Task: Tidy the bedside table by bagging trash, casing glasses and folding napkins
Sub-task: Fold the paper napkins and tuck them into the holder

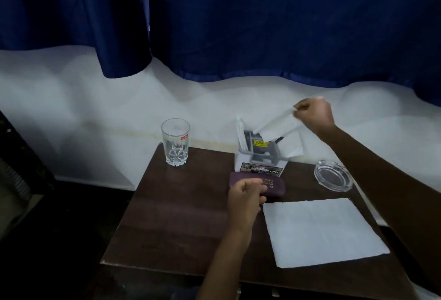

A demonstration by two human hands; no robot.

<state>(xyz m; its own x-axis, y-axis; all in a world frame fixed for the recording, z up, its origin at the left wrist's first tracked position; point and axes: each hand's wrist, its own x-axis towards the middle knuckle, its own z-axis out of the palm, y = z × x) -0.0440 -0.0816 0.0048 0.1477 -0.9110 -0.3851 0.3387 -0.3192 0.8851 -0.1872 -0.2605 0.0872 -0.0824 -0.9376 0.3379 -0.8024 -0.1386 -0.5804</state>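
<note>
My right hand [313, 114] is raised above the back of the dark wooden table [181, 216], pinching a white napkin [276, 126] whose lower end sits in a grey napkin holder [261, 150]. More white napkins stand in that holder. My left hand [245, 198] hovers loosely curled just in front of a purple glasses case [274, 186], which lies shut; whether the fingers touch it is unclear. A large white napkin [322, 230] lies spread flat at the front right of the table.
A clear drinking glass [175, 142] stands upright at the table's back left corner. A glass ashtray [333, 175] sits at the right edge. A printed card [262, 170] lies under the holder. White bedding and a blue curtain lie behind the table.
</note>
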